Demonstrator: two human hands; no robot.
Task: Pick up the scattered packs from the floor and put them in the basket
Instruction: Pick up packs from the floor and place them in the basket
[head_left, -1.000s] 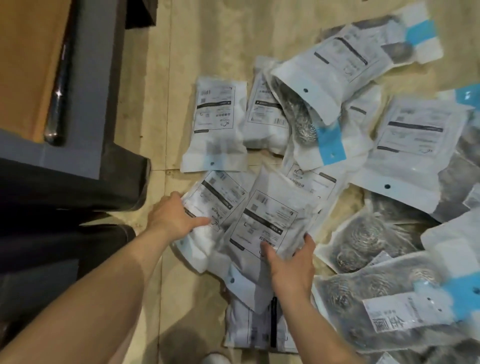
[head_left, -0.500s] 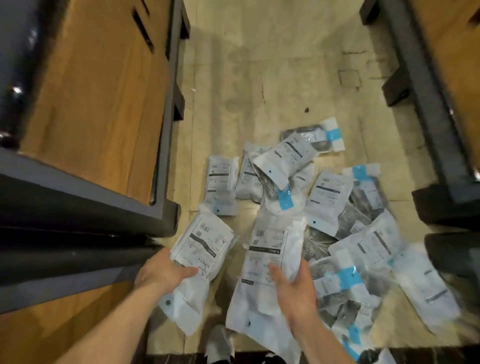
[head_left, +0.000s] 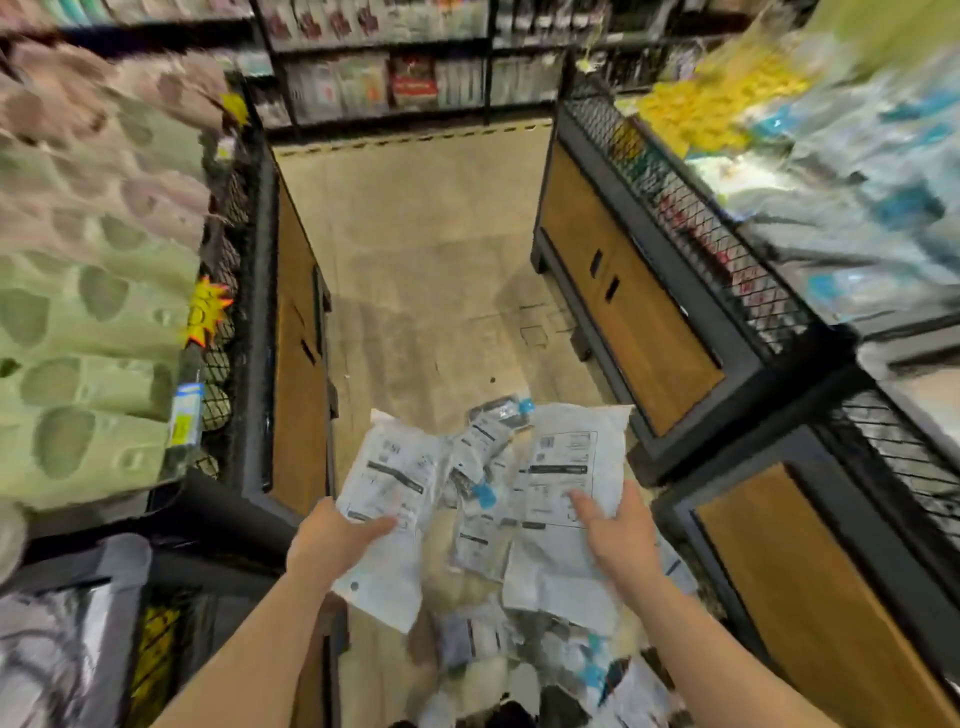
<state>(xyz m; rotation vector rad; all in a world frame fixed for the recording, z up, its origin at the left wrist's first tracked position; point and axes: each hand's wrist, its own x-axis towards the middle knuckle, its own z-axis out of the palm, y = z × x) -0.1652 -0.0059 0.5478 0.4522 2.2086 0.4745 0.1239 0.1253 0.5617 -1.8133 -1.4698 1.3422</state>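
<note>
- While its thumb presses across the printed label, the left hand (head_left: 332, 545) grips a flat white plastic pack (head_left: 387, 483), held above the floor at the frame's lower centre.
- The right hand (head_left: 621, 540) holds a second white labelled pack (head_left: 569, 457) the same way, thumb on front, fingers curled behind its right edge.
- Between and below both, blurred scattered packs (head_left: 483, 441) lie on the beige floor (head_left: 431, 260).
- Wood-panelled, black-framed display bins (head_left: 634, 322) flank the aisle.
</note>
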